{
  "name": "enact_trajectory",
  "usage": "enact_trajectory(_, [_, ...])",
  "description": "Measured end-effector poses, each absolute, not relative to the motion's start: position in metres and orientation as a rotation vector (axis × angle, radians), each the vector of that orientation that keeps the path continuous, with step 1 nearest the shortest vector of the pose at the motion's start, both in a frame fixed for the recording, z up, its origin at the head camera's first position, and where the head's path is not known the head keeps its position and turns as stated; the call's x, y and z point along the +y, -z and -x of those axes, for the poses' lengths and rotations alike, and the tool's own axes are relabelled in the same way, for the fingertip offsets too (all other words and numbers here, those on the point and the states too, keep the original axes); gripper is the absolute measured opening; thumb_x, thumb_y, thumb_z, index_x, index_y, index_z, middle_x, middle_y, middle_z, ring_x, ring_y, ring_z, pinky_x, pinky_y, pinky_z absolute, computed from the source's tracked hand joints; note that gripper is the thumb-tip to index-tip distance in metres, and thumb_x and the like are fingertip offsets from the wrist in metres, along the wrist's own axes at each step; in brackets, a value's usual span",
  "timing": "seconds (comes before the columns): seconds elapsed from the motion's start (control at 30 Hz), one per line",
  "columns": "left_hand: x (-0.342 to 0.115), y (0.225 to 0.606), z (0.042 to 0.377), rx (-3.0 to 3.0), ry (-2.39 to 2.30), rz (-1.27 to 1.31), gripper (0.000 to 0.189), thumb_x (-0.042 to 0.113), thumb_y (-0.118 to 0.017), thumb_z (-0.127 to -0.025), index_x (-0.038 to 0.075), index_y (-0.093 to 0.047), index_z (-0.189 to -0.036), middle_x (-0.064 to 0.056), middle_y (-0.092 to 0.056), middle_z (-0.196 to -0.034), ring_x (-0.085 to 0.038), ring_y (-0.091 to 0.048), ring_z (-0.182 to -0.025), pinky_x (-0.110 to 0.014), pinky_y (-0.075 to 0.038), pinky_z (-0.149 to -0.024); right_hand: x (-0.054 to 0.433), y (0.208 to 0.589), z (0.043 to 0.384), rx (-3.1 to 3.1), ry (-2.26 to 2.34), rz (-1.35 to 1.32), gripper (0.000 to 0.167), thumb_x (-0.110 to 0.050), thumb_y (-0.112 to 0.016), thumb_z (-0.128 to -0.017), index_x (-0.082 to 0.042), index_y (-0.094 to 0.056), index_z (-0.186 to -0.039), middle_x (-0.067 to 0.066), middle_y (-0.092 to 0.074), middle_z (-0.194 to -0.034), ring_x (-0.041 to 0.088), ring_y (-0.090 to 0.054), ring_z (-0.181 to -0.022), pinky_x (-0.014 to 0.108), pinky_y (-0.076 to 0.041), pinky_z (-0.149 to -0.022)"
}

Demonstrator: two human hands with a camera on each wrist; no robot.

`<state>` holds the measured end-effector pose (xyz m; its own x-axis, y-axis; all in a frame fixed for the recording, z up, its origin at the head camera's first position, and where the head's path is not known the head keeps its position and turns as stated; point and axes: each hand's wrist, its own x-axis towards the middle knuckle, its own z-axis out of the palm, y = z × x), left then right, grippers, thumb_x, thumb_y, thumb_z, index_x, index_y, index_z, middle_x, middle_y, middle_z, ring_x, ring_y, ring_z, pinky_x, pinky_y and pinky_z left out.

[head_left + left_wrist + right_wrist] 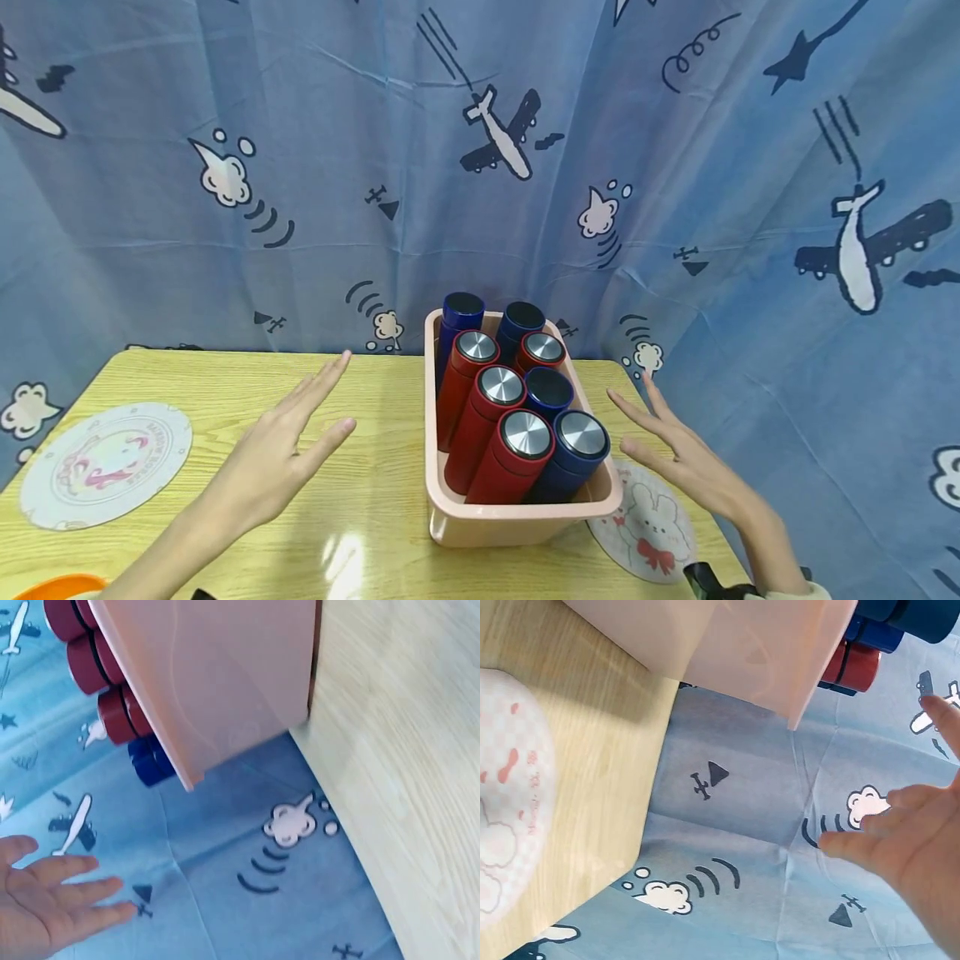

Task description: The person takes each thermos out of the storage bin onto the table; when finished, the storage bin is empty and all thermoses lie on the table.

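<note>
A pale pink plastic bin (517,510) stands on the wooden table, packed with several upright, slightly leaning thermos bottles. Some are red, like the front red thermos (510,467); others are blue, like the front blue thermos (570,454), most with shiny silver lid tops. To the bin's left, my left hand (273,458) is raised with straight, spread fingers, touching nothing. On the bin's right side my right hand (690,462) hovers likewise, fingers extended and apart from the bin. Both wrist views show the bin's side walls and the hands holding nothing.
A round white mat with a pink design (105,467) lies at the table's left. Another round mat with a rabbit (648,525) sits right of the bin, partly behind it. An orange rim (63,586) shows at bottom left. A blue airplane-print curtain (337,167) hangs behind.
</note>
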<state>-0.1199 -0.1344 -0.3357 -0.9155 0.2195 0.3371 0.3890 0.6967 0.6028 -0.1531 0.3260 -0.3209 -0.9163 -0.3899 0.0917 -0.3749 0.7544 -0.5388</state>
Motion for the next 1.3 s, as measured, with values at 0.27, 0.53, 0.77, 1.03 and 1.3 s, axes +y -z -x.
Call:
enact_trajectory(0.27, [-0.112,0.343,0.123,-2.576,1.216,0.620,0.054,0.036,-0.057,-0.096,0.023,-0.041,-0.147,-0.005,-0.046,-0.143,-0.031,-0.047,-0.128,-0.053,-0.040,-0.102,0.327,0.328,0.151,2.876,0.905,0.733,0.047,-0.019,-0.061,-0.094,-0.020,-0.051,-0.141,0.006,-0.001,-0.161,0.053,-0.011,-0.138,0.080,-0.023,-0.088])
enact_trajectory(0.53, [-0.091,0.351,0.130,-2.457,1.512,0.735,0.038,0.014,-0.067,-0.091,0.008,-0.062,-0.128,-0.005,-0.061,-0.127,-0.023,-0.057,-0.118,-0.035,-0.051,-0.091,0.325,0.336,0.148,2.887,0.909,0.795,0.029,-0.019,-0.070,-0.088,-0.013,-0.070,-0.117,0.010,-0.020,-0.158,0.049,-0.026,-0.135,0.075,-0.034,-0.087])
enact_trajectory(0.77, [-0.071,0.356,0.138,-2.450,1.740,0.777,0.035,0.014,-0.069,-0.090,0.006,-0.064,-0.123,-0.010,-0.064,-0.123,-0.023,-0.062,-0.111,-0.031,-0.051,-0.090,0.324,0.341,0.142,2.918,0.825,0.900,0.015,-0.028,-0.077,-0.081,-0.030,-0.075,-0.096,0.016,-0.039,-0.148,-0.002,-0.021,-0.137,0.073,-0.037,-0.087])
enact_trajectory(1.03, [-0.046,0.361,0.151,-2.456,1.877,0.851,0.042,0.014,-0.073,-0.086,0.003,-0.062,-0.125,-0.011,-0.064,-0.124,-0.025,-0.062,-0.110,-0.036,-0.051,-0.091,0.325,0.340,0.143,2.959,0.667,1.072,0.018,-0.037,-0.080,-0.072,-0.036,-0.073,-0.089,0.009,-0.064,-0.123,0.015,-0.051,-0.124,0.056,-0.051,-0.083])
enact_trajectory(1.3, [-0.022,0.364,0.163,-2.420,1.976,0.897,0.053,0.021,-0.079,-0.080,0.010,-0.061,-0.129,-0.005,-0.063,-0.126,-0.019,-0.062,-0.112,-0.029,-0.050,-0.093,0.328,0.339,0.147,2.841,0.761,1.160,0.020,-0.031,-0.080,-0.073,-0.025,-0.076,-0.093,0.013,-0.069,-0.110,0.013,-0.062,-0.108,0.029,-0.057,-0.076])
